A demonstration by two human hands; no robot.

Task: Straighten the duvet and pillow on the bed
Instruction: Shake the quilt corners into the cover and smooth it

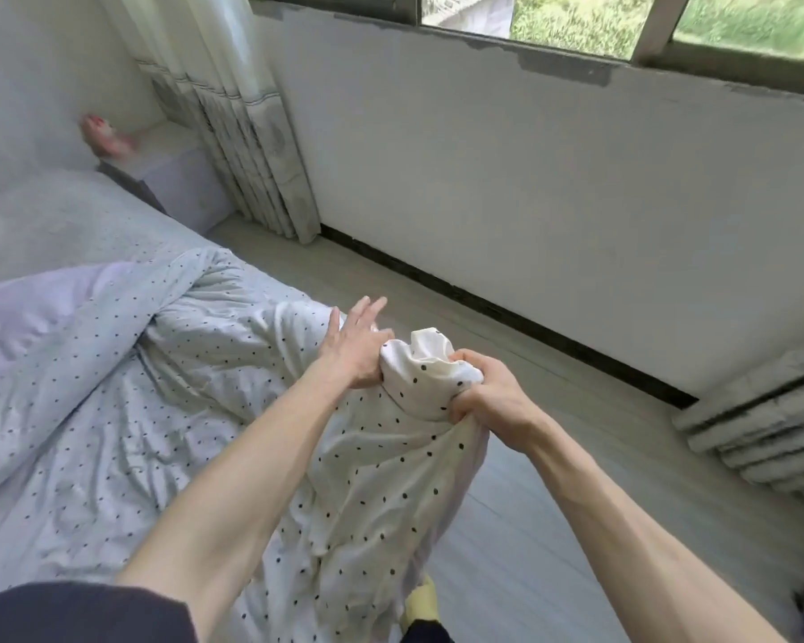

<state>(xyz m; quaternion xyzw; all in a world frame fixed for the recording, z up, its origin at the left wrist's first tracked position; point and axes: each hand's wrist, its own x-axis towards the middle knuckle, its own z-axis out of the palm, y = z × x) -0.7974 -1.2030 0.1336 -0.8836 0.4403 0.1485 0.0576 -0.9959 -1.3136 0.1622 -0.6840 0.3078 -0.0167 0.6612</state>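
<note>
The duvet (112,410) lies rumpled across the bed (168,243), with its near corner lifted past the bed's window-side edge. The right grip (493,396) clenches that bunched corner. The left grip (353,350) rests against it, fingers straight. Expect soft, light, limp fabric, so hold it by corners and hems, not mid-panel.

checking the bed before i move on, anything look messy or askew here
The duvet is rumpled and twisted across the bed, not spread flat, and one corner is bunched in the right hand.
</note>
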